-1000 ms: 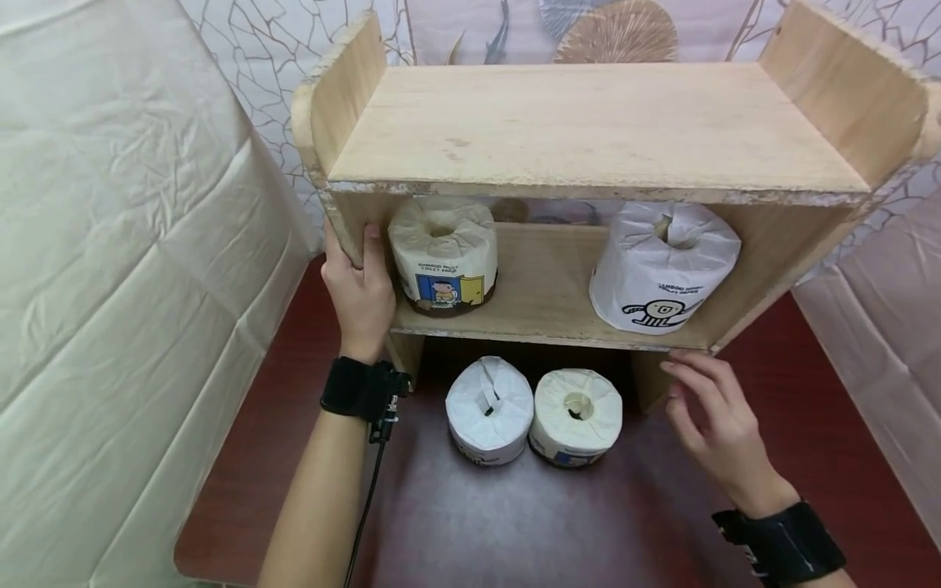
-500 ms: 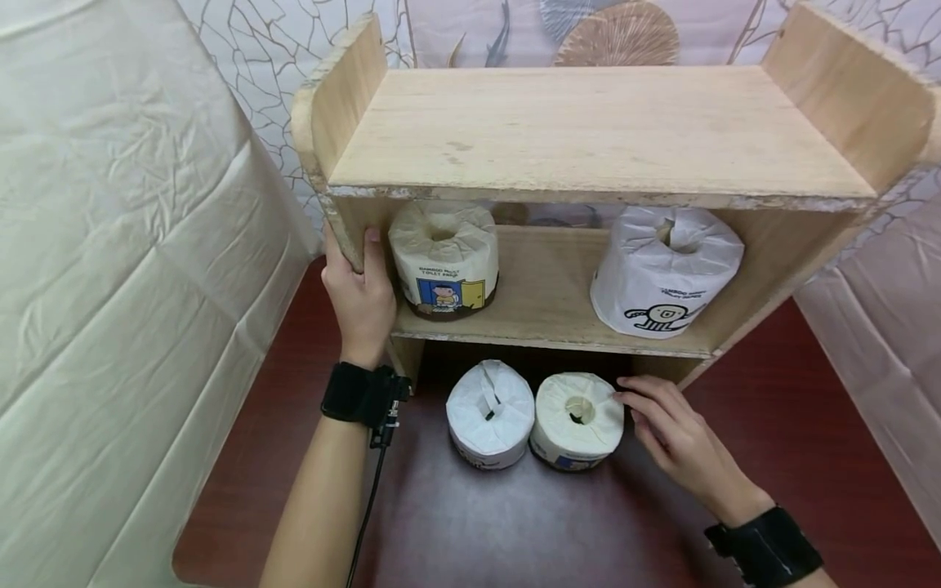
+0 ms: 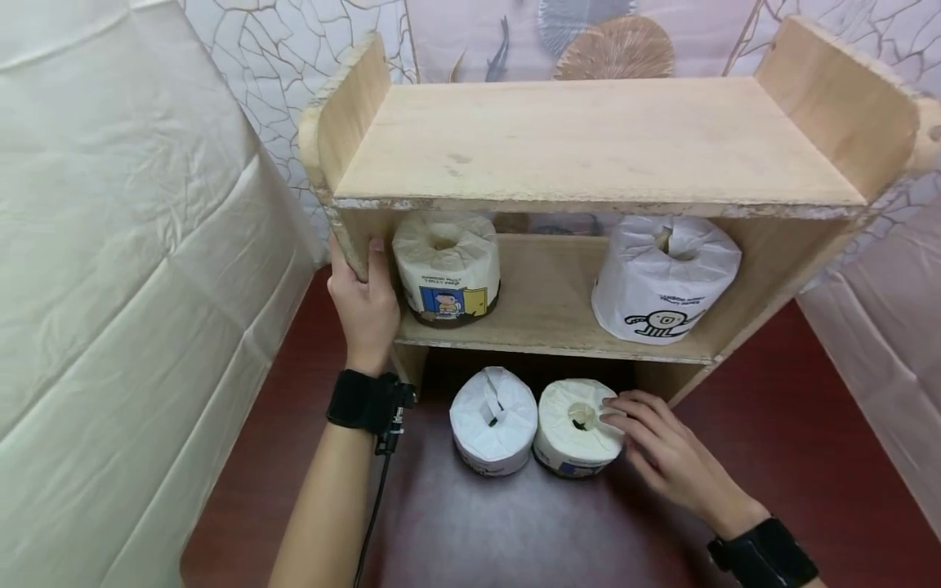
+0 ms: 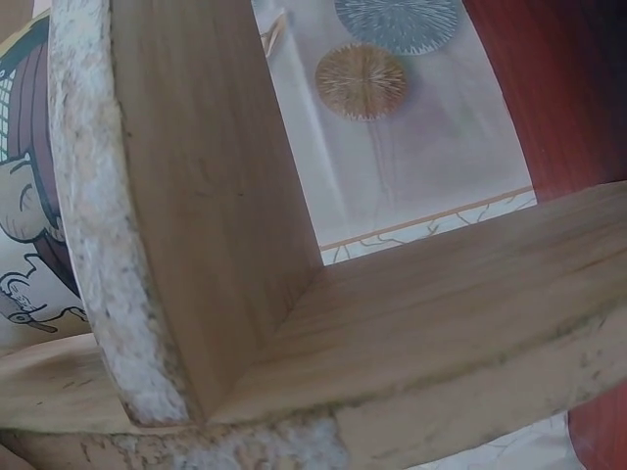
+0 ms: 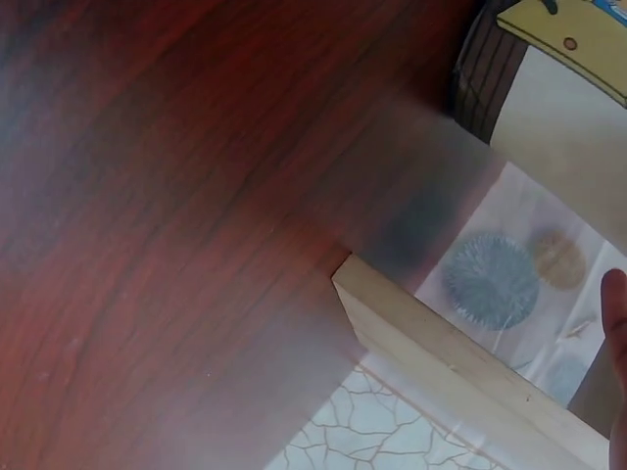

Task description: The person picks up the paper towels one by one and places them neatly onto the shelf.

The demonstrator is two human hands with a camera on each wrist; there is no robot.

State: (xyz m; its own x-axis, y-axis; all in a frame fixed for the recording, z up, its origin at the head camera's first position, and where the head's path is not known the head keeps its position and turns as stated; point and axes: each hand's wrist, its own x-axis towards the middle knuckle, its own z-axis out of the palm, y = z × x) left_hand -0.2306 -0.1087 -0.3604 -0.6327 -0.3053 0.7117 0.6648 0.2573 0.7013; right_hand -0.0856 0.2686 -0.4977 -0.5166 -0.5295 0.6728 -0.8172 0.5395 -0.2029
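My left hand (image 3: 363, 306) grips the left side panel of a wooden shelf (image 3: 588, 139), thumb on the inside and fingers round the outside. Beside that thumb stands a cream toilet roll (image 3: 450, 273) on the middle board. My right hand (image 3: 676, 453) touches the top right rim of another cream toilet roll (image 3: 577, 445), which stands on the table below; its fingers are gently bent over the paper. A white toilet roll (image 3: 491, 433) stands directly to the left of it. In the right wrist view, one finger (image 5: 614, 333) shows at the right edge.
On the right of the middle board stands a second white toilet roll (image 3: 662, 282), tilted slightly. The shelf rests on a dark red table (image 3: 794, 425). Pale cloth (image 3: 132, 269) hangs at the left, and a patterned sheet (image 3: 500, 41) lies behind the shelf.
My right hand has moved left from the shelf's lower right corner to the cream toilet roll on the table. The left hand has kept its grip on the side panel.
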